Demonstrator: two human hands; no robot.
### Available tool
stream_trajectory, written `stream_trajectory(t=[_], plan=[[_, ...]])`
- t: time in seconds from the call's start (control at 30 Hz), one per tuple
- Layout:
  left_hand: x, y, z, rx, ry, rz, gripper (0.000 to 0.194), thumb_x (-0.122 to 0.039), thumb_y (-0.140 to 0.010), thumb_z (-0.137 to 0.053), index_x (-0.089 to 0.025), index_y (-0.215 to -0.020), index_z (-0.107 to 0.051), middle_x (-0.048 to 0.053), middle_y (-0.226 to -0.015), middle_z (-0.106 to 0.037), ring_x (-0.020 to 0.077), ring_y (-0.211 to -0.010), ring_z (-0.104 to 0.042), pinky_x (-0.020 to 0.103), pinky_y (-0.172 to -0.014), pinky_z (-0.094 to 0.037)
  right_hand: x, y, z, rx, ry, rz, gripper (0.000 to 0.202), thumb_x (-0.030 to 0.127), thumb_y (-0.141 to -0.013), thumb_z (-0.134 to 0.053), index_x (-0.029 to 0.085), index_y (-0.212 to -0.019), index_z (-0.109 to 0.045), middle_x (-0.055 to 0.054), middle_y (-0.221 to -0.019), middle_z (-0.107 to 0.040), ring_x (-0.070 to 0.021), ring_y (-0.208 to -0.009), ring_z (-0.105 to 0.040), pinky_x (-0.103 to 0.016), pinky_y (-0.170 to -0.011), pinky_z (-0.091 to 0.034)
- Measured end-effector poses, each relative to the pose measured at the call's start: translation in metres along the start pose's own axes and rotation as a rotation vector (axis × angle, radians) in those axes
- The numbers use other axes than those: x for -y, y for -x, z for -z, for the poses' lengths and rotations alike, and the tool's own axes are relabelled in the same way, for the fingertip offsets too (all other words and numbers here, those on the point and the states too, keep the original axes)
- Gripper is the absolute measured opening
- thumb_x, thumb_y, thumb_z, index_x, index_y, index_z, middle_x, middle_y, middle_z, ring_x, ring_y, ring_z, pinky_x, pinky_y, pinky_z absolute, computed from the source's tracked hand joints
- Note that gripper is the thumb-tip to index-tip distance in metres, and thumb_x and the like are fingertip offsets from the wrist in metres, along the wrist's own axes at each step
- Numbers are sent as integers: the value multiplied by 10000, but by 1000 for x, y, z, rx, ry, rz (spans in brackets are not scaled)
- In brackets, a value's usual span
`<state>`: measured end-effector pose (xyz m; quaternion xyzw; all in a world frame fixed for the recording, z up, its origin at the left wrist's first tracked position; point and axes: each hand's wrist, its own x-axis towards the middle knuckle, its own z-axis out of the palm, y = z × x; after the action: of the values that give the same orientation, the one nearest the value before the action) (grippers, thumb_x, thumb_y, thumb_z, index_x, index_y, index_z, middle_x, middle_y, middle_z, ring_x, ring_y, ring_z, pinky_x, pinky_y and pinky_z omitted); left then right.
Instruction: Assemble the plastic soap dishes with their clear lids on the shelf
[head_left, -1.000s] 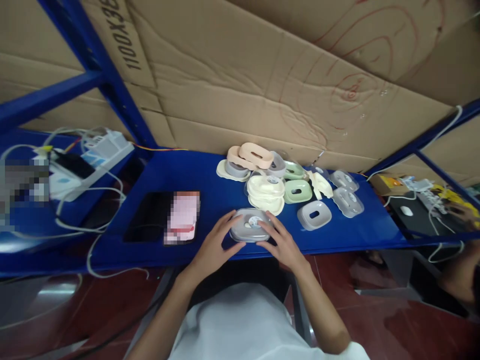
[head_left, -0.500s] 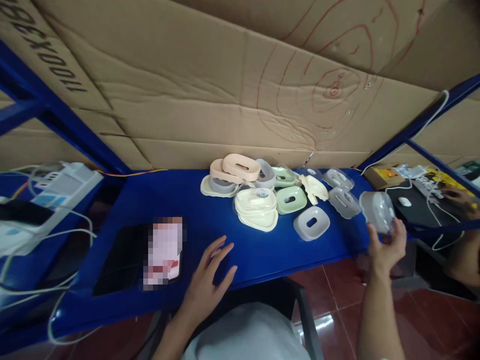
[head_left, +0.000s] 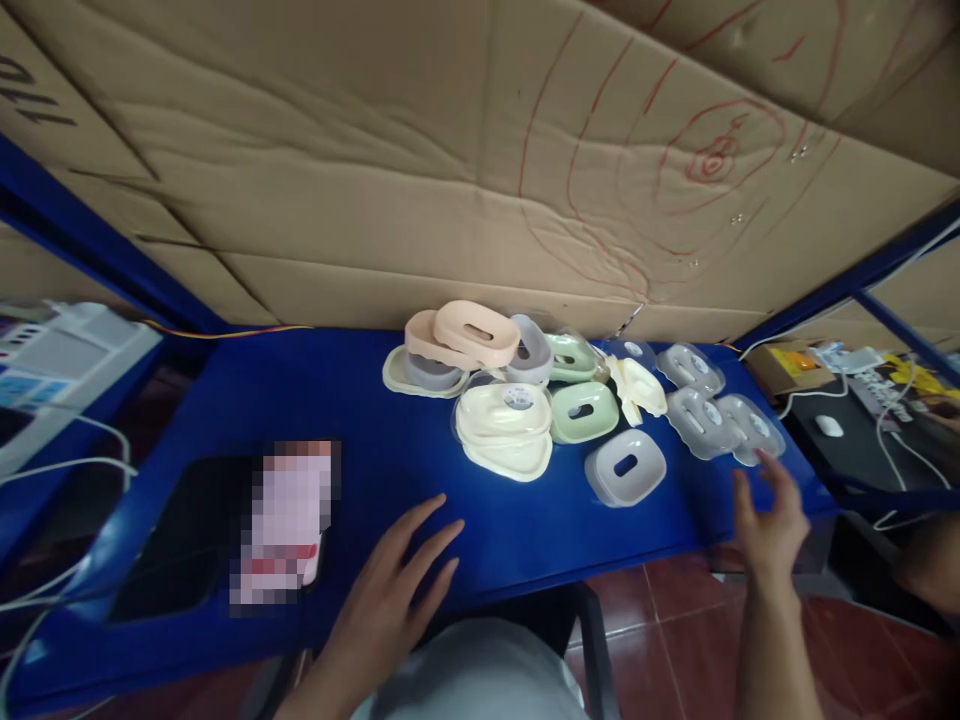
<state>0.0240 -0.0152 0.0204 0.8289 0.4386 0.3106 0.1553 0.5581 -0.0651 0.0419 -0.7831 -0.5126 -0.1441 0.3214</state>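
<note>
On the right, my right hand point(head_left: 772, 520) is open, fingers apart, just in front of a clear-covered grey dish point(head_left: 752, 430). My left hand point(head_left: 397, 570) hovers empty near the table's front edge with fingers spread. A light grey dish with an oval slot point(head_left: 625, 468) lies between the hands, nearest the front. Behind it are a green dish point(head_left: 585, 412) and stacked cream pieces point(head_left: 504, 430). Peach dishes point(head_left: 477, 335) rest on a grey one at the back. Two more clear-covered grey dishes point(head_left: 701, 423) and broken-looking cream pieces point(head_left: 636, 388) lie to the right.
A phone with a blurred screen point(head_left: 281, 525) and a black flat object point(head_left: 176, 535) lie on the blue table point(head_left: 300, 400) at left. Cables run along the far left. At right are a white mouse point(head_left: 829, 426), a cardboard box point(head_left: 787, 368) and another person's arm point(head_left: 930, 565).
My right hand has let go of the clear-covered grey dish, which now lies on the table beside the others. The view has shifted slightly; my left hand remains open.
</note>
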Motion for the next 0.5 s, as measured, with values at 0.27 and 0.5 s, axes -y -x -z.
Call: stream_trajectory(t=[0.27,0.5], plan=[[-30,-31,-11,137,-20,-263,517,-274,-1024,-661,-294,-1534,-581,133,-1636,-524,319,-1460,-568,482,-1173,-543,168,101,-26,513,-155,386,541,406,-1037,-627,448,-1563,-509,-53,-1458,-699,-394,-1353,-647,-721,-1152,-414],[-30,-9,-20,128,-35,-230,547,-312,-981,-726,-241,-1508,-600,179,-1633,-495,396,-1539,-456,594,-1185,-509,237,86,-18,454,-426,509,594,257,-1057,-587,379,-1623,-452,-74,-1463,-695,-303,-1312,-691,-505,-1047,-579]])
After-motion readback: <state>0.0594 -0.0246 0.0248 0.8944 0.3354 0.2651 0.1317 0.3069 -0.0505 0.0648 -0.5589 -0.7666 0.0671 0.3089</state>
